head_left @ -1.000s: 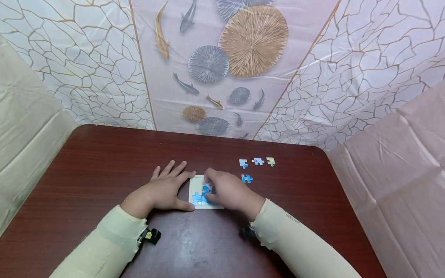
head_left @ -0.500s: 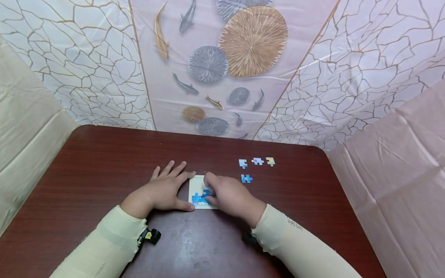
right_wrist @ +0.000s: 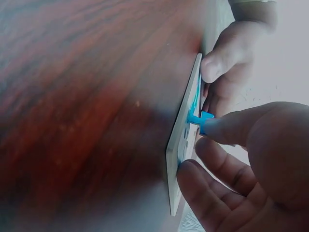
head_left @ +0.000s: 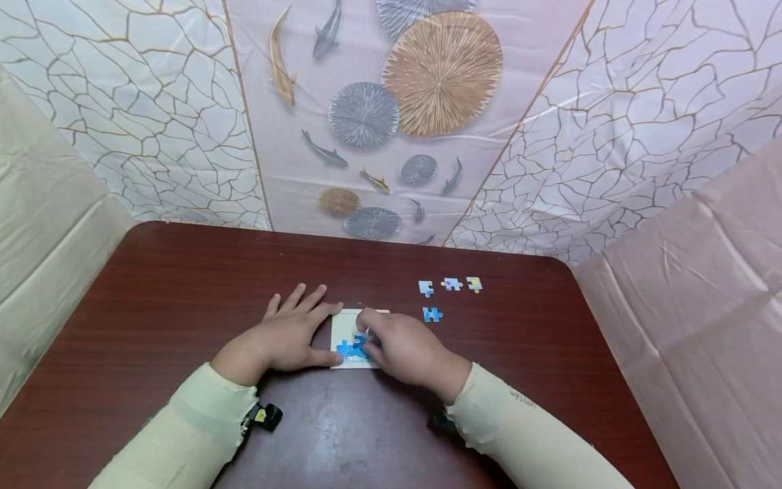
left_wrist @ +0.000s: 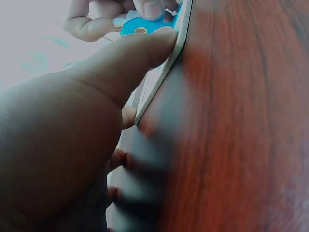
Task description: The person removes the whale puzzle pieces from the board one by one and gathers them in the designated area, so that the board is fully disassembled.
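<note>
on the dark red-brown table (head_left: 183, 285), a small cream board (head_left: 343, 324), lying flat near the middle, between two bare hands. left hand (head_left: 287, 338) spread wide, thumb touching the near left corner of the board, pointer finger by the far left corner, other fingers fanned out over the table. right hand (head_left: 409, 346) over the right side of the board, curled in and narrow, pinching a blue puzzle piece (right_wrist: 206, 116) with thumb and fingers. blue piece tipped up just over the board, with a rounded notch in its edge; cannot tell if touching the pieces below. on the near left part of the board, a light blue piece (head_left: 344, 348) lying flat, with more blue beside it, partly hidden by the right hand. past the right hand, well apart from the board, four loose pieces on the table: a pale blue one (head_left: 425, 288), a pinkish white one (head_left: 452, 284) and a yellow one (head_left: 474, 284) in a row at the back, and a bright blue one (head_left: 432, 314) nearer. behind the table, a hanging cloth (head_left: 299, 190) with gold and grey fish and big round leaves.
</note>
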`<state>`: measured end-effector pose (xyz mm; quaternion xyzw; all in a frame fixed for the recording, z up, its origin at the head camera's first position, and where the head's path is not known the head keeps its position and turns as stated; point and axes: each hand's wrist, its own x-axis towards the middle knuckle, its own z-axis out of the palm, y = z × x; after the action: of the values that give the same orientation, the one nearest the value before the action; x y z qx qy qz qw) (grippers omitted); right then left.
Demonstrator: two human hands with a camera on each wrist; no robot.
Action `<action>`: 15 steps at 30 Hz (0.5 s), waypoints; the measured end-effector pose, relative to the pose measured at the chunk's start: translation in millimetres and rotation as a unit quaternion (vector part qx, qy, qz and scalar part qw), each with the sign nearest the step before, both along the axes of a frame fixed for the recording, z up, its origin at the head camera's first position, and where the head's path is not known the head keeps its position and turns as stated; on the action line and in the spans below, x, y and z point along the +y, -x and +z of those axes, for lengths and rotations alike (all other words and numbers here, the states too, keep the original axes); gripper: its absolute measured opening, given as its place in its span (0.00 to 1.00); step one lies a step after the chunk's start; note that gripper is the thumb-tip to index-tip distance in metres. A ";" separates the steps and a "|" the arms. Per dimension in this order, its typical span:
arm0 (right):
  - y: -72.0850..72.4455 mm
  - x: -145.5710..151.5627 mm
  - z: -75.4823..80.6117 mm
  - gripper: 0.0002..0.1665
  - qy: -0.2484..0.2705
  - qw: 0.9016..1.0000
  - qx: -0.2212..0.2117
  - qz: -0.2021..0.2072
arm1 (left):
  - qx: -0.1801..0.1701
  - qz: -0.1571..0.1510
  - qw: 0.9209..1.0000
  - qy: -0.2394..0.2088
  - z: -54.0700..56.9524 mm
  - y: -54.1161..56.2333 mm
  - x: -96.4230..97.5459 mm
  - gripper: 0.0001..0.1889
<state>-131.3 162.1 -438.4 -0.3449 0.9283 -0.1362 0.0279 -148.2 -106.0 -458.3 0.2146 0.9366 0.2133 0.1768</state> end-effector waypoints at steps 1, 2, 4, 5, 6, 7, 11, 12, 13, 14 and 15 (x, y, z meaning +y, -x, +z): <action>0.1 0.5 -0.5 0.15 0.003 1.000 -0.002 0.000 | 0.000 0.000 1.000 0.000 0.1 0.0 0.0 0.53; 0.0 0.8 -0.5 0.15 0.006 1.000 -0.004 -0.001 | 0.000 0.000 1.000 0.000 0.1 0.1 0.0 0.53; -0.1 1.4 -0.4 0.15 0.009 1.000 -0.011 -0.005 | 0.001 0.000 1.000 0.001 0.1 0.0 0.1 0.53; -0.1 1.7 0.0 0.15 0.012 1.000 -0.016 -0.007 | 0.001 0.000 1.000 0.000 0.2 -0.1 0.1 0.53; 0.0 1.9 0.5 0.15 0.015 1.000 -0.022 -0.010 | 0.002 0.000 1.000 0.000 0.3 -0.1 0.2 0.53; -0.1 2.3 1.2 0.16 0.018 0.999 -0.028 -0.013 | 0.002 0.000 1.000 0.001 0.3 -0.1 0.3 0.53; 0.9 4.5 3.5 0.16 0.032 0.998 -0.052 -0.021 | 0.004 0.000 1.000 0.002 -0.2 -0.1 0.5 0.53; 1.2 5.4 4.0 0.16 0.035 0.997 -0.058 -0.022 | 0.004 0.001 1.000 0.002 -0.4 0.0 0.5 0.53; 1.7 6.2 4.6 0.16 0.039 0.997 -0.062 -0.021 | 0.005 0.001 1.000 0.002 -0.7 0.0 0.6 0.53; 2.2 7.2 5.0 0.15 0.043 0.997 -0.067 -0.021 | 0.005 0.001 1.000 0.002 -0.9 0.0 0.6 0.53; 2.6 8.3 5.8 0.15 0.047 0.996 -0.073 -0.022 | 0.005 0.001 1.000 0.003 -1.1 0.1 0.7 0.53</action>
<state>-133.9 170.3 -432.6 -0.3144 0.9237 -0.2053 0.0760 -148.3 -105.3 -459.3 0.2141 0.9383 0.2100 0.1719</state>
